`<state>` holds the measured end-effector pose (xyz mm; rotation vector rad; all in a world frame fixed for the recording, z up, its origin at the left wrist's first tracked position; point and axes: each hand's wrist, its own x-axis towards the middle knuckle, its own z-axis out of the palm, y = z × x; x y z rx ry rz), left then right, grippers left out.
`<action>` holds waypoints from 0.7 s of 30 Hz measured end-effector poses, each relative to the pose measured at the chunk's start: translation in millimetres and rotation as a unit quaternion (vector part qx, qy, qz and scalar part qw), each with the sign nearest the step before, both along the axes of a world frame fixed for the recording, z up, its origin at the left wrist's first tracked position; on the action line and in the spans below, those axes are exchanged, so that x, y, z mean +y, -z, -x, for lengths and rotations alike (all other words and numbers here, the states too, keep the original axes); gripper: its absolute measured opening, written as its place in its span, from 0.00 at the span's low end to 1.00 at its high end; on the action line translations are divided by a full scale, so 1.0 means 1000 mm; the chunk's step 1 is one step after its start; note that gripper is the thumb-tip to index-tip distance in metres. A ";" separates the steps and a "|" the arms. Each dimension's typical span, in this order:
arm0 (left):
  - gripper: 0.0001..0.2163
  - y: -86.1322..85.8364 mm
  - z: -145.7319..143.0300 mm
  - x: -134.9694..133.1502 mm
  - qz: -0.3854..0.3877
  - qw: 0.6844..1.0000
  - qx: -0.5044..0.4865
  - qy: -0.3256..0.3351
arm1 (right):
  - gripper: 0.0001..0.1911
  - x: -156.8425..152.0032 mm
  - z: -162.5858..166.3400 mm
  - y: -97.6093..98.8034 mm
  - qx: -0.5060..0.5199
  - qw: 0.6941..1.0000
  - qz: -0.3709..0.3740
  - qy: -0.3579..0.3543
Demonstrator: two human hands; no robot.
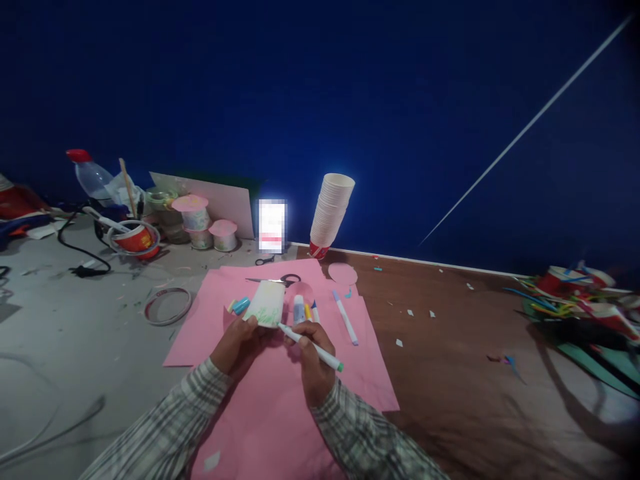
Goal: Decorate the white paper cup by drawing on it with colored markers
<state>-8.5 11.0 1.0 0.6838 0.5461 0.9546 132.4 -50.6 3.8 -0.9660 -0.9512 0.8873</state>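
Note:
My left hand (239, 345) is closed on a white paper cup (267, 303), its lower side marked with green grass-like strokes. Between the fingers of my right hand (314, 357) is a white marker (315, 348) with a green end, its tip at the cup's lower edge. Both hands are over pink paper sheets (260, 413). Scissors (287, 280) lie just beyond the cup. A glue stick (299, 309) is close to my right hand, and a purple-capped marker (346, 319) rests to its right. The cup's underside is hidden.
A tall, tilted stack of paper cups (333, 210) stands by the blue wall. Tape (169, 307) lies on the grey surface at left, before pink-topped cups (223, 235). Paper scraps dot the brown table (425, 353); cups and coloured strips (575, 287) crowd the far right.

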 end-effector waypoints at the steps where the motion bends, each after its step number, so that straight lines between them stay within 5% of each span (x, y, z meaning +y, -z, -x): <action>1: 0.24 -0.001 0.000 0.000 -0.002 1.000 0.000 0.001 | 0.08 0.000 0.000 -0.001 -0.001 1.000 -0.003 0.000; 21: 0.23 -0.005 -0.001 -0.001 -0.010 1.000 0.004 0.007 | 0.09 0.000 -0.001 -0.003 -0.047 0.999 -0.020 -0.008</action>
